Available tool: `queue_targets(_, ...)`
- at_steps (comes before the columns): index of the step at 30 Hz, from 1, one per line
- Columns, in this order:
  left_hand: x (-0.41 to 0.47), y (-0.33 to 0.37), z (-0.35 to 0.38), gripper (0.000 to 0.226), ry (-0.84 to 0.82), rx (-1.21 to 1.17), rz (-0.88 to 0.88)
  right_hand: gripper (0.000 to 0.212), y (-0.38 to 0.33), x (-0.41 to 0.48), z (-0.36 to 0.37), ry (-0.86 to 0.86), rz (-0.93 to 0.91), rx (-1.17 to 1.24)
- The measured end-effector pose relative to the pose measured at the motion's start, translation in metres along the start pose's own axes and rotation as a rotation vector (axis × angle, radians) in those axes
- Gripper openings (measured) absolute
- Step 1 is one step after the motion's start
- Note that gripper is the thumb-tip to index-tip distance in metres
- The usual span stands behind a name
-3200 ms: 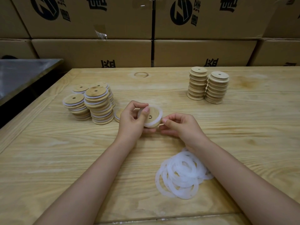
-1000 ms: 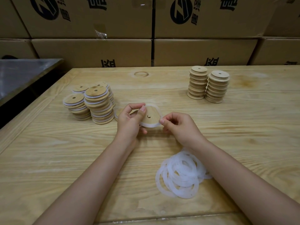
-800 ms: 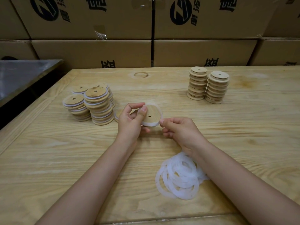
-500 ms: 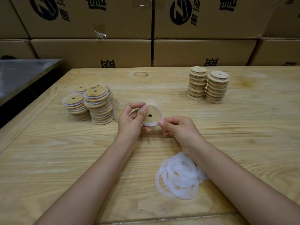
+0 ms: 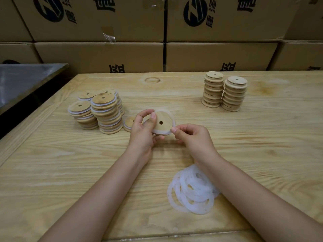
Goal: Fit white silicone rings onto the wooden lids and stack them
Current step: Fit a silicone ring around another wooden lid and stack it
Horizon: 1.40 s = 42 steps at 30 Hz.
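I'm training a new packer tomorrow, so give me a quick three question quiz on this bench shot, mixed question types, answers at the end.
1. True or false: the stacks of bare lids stand at the far right of the table, apart from the ringed stacks on the left.
2. The left hand holds a lid. What does the right hand pinch?
A) the white ring round that lid
B) a carton flap
C) nothing
3. Fill in: the loose rings lie in a pile on the person's ___ side.

Key: 1 true; 2 A; 3 right.
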<state>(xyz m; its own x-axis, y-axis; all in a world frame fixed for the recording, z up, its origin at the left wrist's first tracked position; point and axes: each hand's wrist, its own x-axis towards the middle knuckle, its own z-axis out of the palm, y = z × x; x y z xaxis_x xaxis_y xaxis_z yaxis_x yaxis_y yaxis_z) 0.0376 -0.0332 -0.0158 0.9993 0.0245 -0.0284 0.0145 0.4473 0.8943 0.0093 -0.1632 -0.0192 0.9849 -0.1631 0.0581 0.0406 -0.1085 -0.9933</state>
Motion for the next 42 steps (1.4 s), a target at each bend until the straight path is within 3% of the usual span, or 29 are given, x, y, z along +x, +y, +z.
queue_targets(5, 0.001, 0.000, 0.001, 0.016, -0.063, -0.008, -0.050, 0.018, 0.006, -0.003, 0.006, -0.017, 0.002, -0.005)
queue_targets(14, 0.003, 0.002, -0.005, 0.019, -0.176, 0.234, -0.027, 0.011, 0.004, 0.008, -0.003, 0.113, 0.007, -0.042)
queue_targets(19, 0.003, -0.007, -0.004, 0.006, -0.180, 0.473, 0.117, 0.011, 0.003, 0.009, -0.005, 0.082, -0.013, -0.157)
queue_targets(30, 0.005, -0.001, -0.007, 0.012, -0.132, 0.300, 0.027, 0.017, -0.003, 0.012, -0.013, -0.047, 0.005, -0.308)
queue_targets(37, 0.005, -0.004, -0.005, 0.010, -0.143, 0.298, 0.065, 0.017, -0.002, 0.009, -0.012, -0.059, 0.022, -0.136)
queue_targets(42, 0.005, -0.004, -0.004, 0.013, -0.117, 0.274, 0.066, 0.014, -0.003, 0.006, -0.011, -0.066, 0.003, -0.170)
